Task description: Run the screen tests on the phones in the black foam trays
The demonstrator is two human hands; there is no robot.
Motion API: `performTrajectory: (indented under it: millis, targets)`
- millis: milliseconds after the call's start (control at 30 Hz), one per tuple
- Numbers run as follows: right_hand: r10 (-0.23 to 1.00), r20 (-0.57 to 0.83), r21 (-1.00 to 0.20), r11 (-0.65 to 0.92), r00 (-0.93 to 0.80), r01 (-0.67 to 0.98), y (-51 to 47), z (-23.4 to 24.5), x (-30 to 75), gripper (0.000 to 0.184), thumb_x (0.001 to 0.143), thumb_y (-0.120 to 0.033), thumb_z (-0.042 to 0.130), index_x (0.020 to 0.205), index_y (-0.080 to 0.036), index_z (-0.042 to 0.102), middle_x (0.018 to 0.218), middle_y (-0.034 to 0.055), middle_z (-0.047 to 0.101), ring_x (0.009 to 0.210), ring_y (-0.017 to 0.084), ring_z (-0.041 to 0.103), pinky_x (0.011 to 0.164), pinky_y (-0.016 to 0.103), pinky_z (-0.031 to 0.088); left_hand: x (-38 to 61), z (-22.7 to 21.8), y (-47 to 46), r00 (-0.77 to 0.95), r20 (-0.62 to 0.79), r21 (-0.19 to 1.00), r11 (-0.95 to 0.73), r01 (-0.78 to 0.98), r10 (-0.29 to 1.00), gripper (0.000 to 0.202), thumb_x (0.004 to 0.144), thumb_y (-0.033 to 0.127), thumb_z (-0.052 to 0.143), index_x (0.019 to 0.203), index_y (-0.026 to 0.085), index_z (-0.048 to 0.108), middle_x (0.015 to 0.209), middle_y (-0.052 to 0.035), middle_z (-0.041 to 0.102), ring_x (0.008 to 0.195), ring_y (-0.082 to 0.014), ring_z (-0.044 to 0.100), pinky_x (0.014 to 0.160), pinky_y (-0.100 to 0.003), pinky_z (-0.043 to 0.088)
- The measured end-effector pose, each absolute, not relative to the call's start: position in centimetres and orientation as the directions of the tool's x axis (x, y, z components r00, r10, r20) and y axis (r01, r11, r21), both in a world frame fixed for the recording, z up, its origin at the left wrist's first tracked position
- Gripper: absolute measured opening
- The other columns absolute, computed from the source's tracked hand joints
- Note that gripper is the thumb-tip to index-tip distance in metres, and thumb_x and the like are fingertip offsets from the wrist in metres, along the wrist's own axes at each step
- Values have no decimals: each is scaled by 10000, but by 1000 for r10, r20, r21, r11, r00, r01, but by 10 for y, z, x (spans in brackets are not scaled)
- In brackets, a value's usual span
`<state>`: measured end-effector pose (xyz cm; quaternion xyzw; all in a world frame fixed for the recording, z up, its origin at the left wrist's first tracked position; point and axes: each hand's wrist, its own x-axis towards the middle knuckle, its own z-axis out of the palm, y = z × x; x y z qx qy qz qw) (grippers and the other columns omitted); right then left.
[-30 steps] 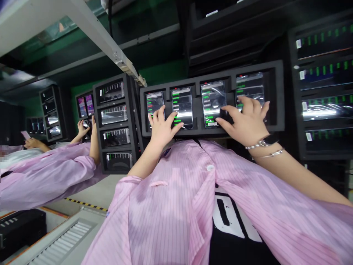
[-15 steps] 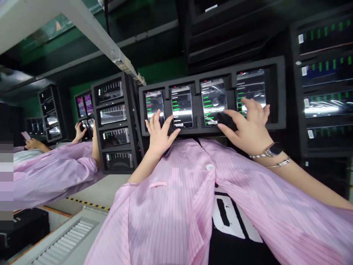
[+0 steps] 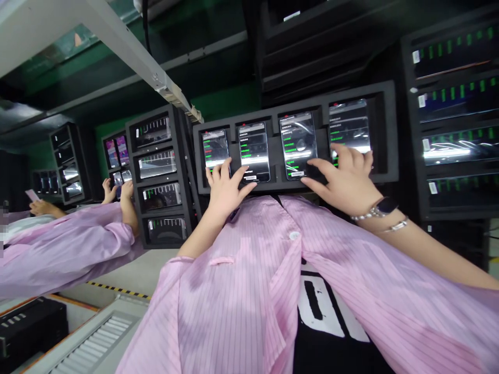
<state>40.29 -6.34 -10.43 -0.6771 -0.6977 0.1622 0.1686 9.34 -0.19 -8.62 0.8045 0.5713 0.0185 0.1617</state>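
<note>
Currently holding the left hand (image 3: 225, 195) and the right hand (image 3: 349, 186) over a black tray (image 3: 390, 130), just off the middle of the view toward 1 o'clock. Counting round that middle, finding the first phone (image 3: 215, 148) at 10 o'clock, the second phone (image 3: 255, 150) at 12, the third phone (image 3: 298, 143) between 1 and 2, and the fourth phone (image 3: 351, 122) at 2, all screen-up in the tray.

For good handling, ideally touching the glass with light fingertips only, leaving the tray to steady the phones, and lifting idle fingers clear; with two screens under each hand, probably risking a stray touch otherwise. Preferably also leaving the green text (image 3: 291, 150) uncovered.

As for pose, angling the left forearm (image 3: 200, 232) in from between 7 and 8 o'clock, palm down, with fingers fanned wide and gripping nothing: poising the outer fingers at the first phone, forefinger and thumb by the second phone's lower edge. Angling the right forearm (image 3: 432, 248) in from nearly 4 o'clock, likewise spreading the fingers loosely around nothing, with forefinger and thumb at the third phone's 4 o'clock side and longer fingers over the fourth phone. Being unable to tell contact from hovering at the tips.
</note>
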Motion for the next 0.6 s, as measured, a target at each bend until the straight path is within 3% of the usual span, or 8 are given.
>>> performTrajectory:
  millis: [100,200,267,367,600]
  targets:
    - [998,-14,-402,-61,61,914,-23,-87,412,570,977,-578,707,1425,-229,659,1742,181,230,1543,578,247,1153,935,83,100,-78,47,292,-54,314,-261,913,955,738,896,775,656,1489,337,644,1765,-127,329,1623,-501,259,1299,-791,33]
    - [983,134,-366,-70,126,928,-2,-58,422,671,1012,-577,672,1590,-270,525,1794,130,65,1623,525,66,1241,841,68,96,-53,81,209,166,378,-259,889,964,861,886,813,632,1596,342,516,1812,-76,222,1698,-455,1,1330,-725,-64]
    - [969,232,-354,7,81,935,-8,-46,426,648,1036,-583,620,1612,-317,489,1797,98,67,1643,468,70,1282,779,99,90,-37,83,194,281,410,-301,861,940,877,898,819,608,1630,361,454,1824,-32,175,1705,-406,-90,1354,-661,-73]
    - [957,289,-373,101,13,922,-30,-50,423,637,1029,-634,576,1551,-270,539,1765,150,173,1610,484,199,1252,817,146,81,-31,63,230,326,435,-361,825,917,871,915,820,580,1640,363,424,1816,-25,162,1707,-412,-46,1364,-644,-14]
    - [997,78,-439,55,-23,897,-57,-85,401,550,1037,-557,508,1485,-241,553,1660,165,412,1590,431,271,1273,764,184,75,-89,13,272,191,445,-330,833,943,779,953,747,582,1588,305,489,1783,-138,236,1656,-422,240,1345,-685,114]
